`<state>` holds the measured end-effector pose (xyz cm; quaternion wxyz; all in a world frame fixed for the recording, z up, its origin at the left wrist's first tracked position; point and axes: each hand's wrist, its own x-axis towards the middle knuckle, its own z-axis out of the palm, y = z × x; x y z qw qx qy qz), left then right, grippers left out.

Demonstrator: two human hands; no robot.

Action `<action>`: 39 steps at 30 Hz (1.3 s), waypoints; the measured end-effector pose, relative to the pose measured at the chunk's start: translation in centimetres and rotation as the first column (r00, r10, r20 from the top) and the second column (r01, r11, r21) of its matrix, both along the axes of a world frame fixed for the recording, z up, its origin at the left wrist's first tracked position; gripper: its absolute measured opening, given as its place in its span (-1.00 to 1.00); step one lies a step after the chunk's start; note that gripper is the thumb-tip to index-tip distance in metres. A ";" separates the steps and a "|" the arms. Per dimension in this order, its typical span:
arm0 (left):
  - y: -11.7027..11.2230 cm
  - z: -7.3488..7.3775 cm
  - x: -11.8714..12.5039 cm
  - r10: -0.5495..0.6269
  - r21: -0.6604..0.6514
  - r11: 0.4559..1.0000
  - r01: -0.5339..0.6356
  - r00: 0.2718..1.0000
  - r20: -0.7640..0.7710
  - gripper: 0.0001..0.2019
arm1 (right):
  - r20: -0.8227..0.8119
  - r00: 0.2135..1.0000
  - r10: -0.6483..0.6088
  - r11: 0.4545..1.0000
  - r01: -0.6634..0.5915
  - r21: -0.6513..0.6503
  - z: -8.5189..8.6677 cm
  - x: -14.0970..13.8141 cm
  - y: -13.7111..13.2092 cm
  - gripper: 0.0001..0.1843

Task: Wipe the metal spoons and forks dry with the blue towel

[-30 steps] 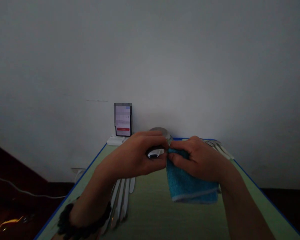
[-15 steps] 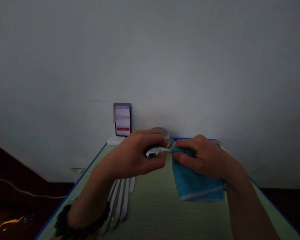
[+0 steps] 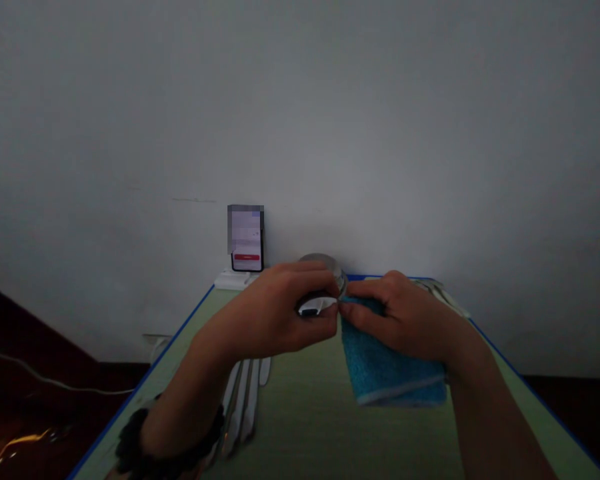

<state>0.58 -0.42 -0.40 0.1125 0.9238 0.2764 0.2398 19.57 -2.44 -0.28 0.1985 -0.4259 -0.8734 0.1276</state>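
Note:
My left hand (image 3: 285, 310) is closed round a shiny, pale piece of cutlery (image 3: 324, 305) above the middle of the table; its exact kind is hidden by the fingers. My right hand (image 3: 405, 317) pinches a folded blue cloth (image 3: 393, 380) between thumb and fingers, right against the cutlery's right end. The cloth hangs down below that hand. Several table knives (image 3: 243, 407) lie side by side on the table, partly beneath my left forearm. Behind the left hand sits a round metal object (image 3: 323, 259), mostly covered.
A phone (image 3: 247, 240) with a lit screen stands in a white holder (image 3: 227, 279) at the back left, by the wall (image 3: 380, 133). More cutlery (image 3: 443, 295) lies at the back right, behind my right hand. Blue edging borders the green table (image 3: 305, 427).
My left hand has shifted slightly to the right and my right hand slightly to the left, bringing them closer together. Both keep their hold on the cutlery and cloth.

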 end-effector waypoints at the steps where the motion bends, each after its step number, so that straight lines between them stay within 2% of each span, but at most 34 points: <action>1: 0.0 0.0 0.0 0.001 0.000 1.000 -0.001 1.000 -0.002 -0.92 | -0.002 1.000 0.004 1.000 -0.004 0.000 0.0 0.0 0.0 -0.75; 16: 0.1 -0.1 -0.2 -0.012 -0.001 1.000 0.012 1.000 0.005 -0.90 | -0.014 0.999 0.029 0.998 -0.029 -0.049 0.0 0.0 0.2 -0.75; 22: 0.7 -0.1 -1.3 0.038 -0.025 0.999 -0.036 0.998 0.052 -0.94 | 0.008 0.999 -0.052 0.995 0.053 -0.080 -0.2 1.1 0.3 -0.78; 25: 0.9 0.2 -1.8 0.103 -0.069 0.993 -0.100 0.993 0.051 -0.91 | 0.016 0.994 -0.108 0.987 0.109 -0.114 0.0 2.1 0.1 -0.74; 30: 0.9 0.2 -2.0 0.142 -0.145 0.980 -0.138 0.990 0.018 -0.83 | 0.012 0.989 -0.147 0.981 0.147 -0.126 0.1 2.4 -0.1 -0.67; 33: 1.0 0.0 -1.9 0.183 -0.200 0.962 -0.187 0.982 -0.040 -0.77 | 0.022 0.988 -0.150 0.984 0.152 -0.098 -0.1 2.0 0.0 -0.65; 35: 1.0 -0.1 -1.9 0.202 -0.190 0.959 -0.210 0.977 -0.063 -0.76 | 0.038 0.988 -0.148 0.987 0.151 -0.061 -0.1 1.7 0.0 -0.66; 39: 0.9 0.0 -1.6 0.137 -0.237 0.959 -0.155 0.986 -0.092 -0.81 | 0.070 0.989 -0.129 0.991 0.131 -0.031 -0.3 1.2 0.1 -0.67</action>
